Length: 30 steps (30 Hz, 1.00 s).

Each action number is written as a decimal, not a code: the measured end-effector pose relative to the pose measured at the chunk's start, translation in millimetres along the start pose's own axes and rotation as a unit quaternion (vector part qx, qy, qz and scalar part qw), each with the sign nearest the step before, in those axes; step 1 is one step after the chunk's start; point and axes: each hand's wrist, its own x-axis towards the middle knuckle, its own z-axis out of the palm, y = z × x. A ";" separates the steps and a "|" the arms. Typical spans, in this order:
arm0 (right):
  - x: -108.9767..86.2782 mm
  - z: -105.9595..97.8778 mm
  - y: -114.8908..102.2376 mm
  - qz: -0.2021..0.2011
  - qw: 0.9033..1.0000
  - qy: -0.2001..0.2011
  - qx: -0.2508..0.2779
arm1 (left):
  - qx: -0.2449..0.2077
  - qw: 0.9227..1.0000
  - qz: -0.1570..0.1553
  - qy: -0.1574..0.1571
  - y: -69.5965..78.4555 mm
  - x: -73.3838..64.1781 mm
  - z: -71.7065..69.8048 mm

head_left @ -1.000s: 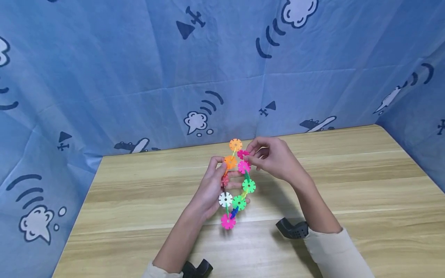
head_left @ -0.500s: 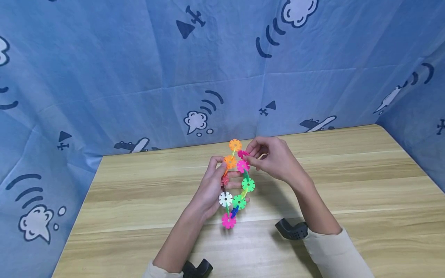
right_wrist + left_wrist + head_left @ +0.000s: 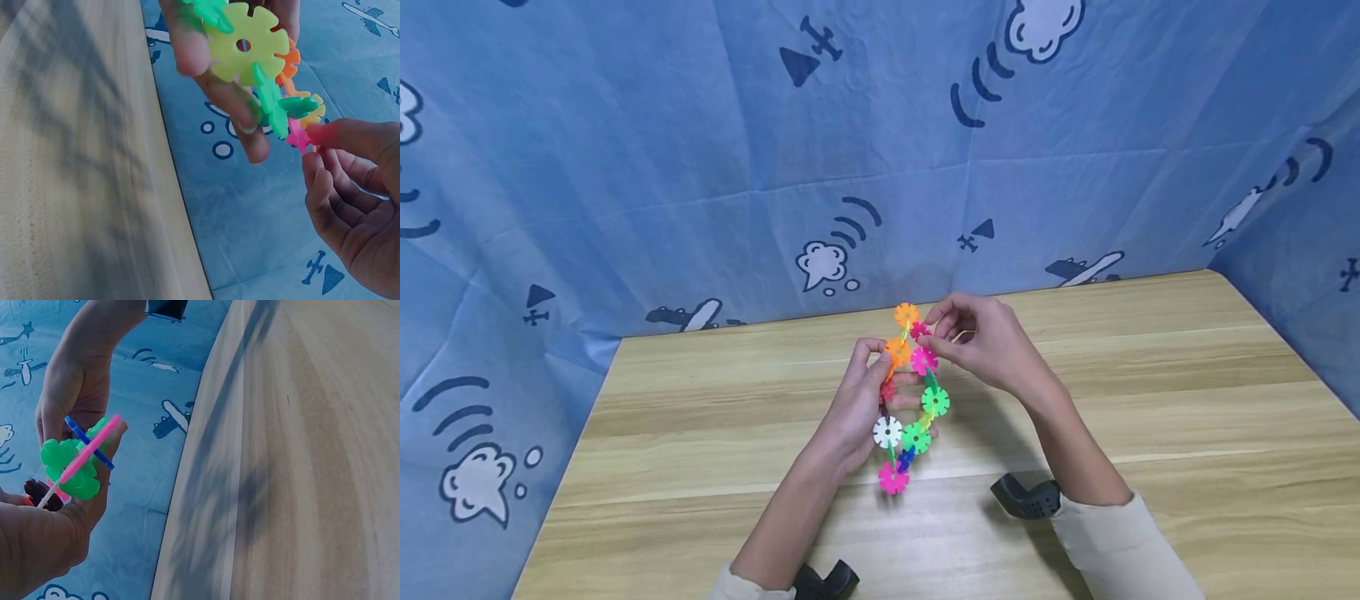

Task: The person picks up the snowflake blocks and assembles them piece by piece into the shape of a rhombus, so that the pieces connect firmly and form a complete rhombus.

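A chain of notched plastic snowflake discs bends into a narrow loop above the table. My left hand (image 3: 847, 417) pinches an orange disc (image 3: 898, 352) on the chain's left side, its other fingers reaching behind the loop. With thumb and fingertips, my right hand (image 3: 992, 342) pinches a dark pink disc (image 3: 919, 331) at the upper right, close beside a yellow disc (image 3: 906, 332) under the top orange disc (image 3: 907, 314). In the head view I cannot tell whether those two touch. Lower down hang a white disc (image 3: 887, 432), a green disc (image 3: 935, 402) and a bright pink disc (image 3: 893, 478).
The wood-grain table (image 3: 700, 417) lies beneath both hands. A blue patterned cloth (image 3: 700, 167) hangs along its back edge and sides. Black wrist-worn devices show by the right forearm (image 3: 1026, 497) and the left forearm.
My right hand has shifted slightly left, bringing the dark pink disc nearer the yellow disc and the top orange disc. The left hand keeps its pinch and has barely moved.
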 end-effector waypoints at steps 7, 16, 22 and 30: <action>2.7 -0.8 8.5 -0.011 0.999 -0.021 0.047 | -0.022 1.000 -0.006 -0.015 0.6 -1.0 -0.1; 4.2 0.7 26.2 -0.016 0.977 -0.097 0.190 | -0.053 0.998 -0.006 -0.044 1.2 -2.8 -1.0; 2.5 -0.5 29.0 -0.018 0.964 -0.123 0.236 | -0.054 0.997 -0.008 -0.053 2.9 -4.4 -2.3; 1.3 -1.7 32.0 -0.038 0.951 -0.114 0.286 | -0.035 0.997 -0.008 -0.070 3.7 -4.8 -4.0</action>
